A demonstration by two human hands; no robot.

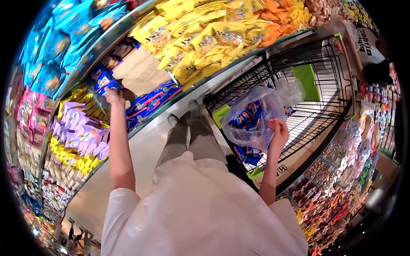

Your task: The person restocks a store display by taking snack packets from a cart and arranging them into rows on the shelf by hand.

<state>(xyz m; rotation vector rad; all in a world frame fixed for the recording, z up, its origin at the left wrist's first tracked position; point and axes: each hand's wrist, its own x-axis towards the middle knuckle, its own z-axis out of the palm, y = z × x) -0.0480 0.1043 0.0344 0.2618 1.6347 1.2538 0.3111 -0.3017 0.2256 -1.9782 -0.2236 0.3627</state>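
At the left, over the snack display, my left hand (114, 94) is closed on a blue snack packet (103, 81). More blue packets (153, 99) lie in the bin beside it, next to a bare cardboard patch (143, 70). On the right, my right hand (278, 128) pinches the edge of a clear plastic bag (265, 102). Several blue packets (247, 116) show inside this bag, which sits in a black wire shopping cart (329, 85). Other blue packets (248, 155) lie in the cart below the bag.
Yellow packets (205, 38) fill the bin ahead, with orange ones (279, 25) beyond. Purple packets (83, 128) and light blue packets (51, 47) are at the left. A person (369, 49) stands past the cart's far end. More sweets (333, 187) line the right side.
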